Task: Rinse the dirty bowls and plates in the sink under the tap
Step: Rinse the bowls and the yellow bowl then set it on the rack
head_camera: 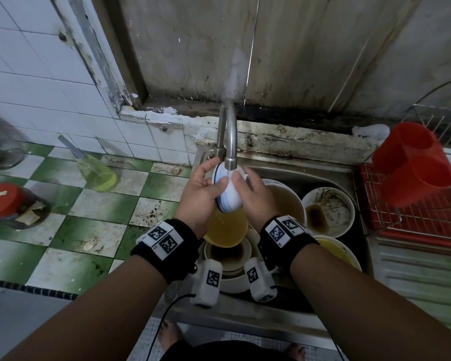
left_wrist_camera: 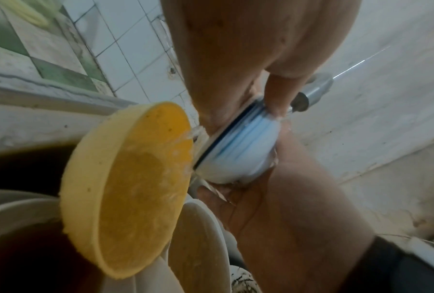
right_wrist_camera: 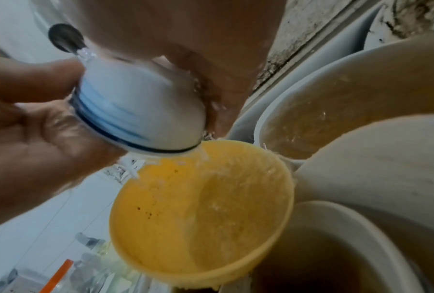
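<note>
White bowl (head_camera: 228,195) between cupped hands (head_camera: 227,196)

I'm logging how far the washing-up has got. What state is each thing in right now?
Tap: running, water hitting the small bowl.
Small bowl: white with blue rings, tilted on its side under the spout, held by both hands.
Left hand: grips the small bowl.
Right hand: grips the small bowl.
Yellow bowl: below, catching runoff, specks inside.
White plate: dirty, brown puddle.
Red holder: looks empty.
</note>
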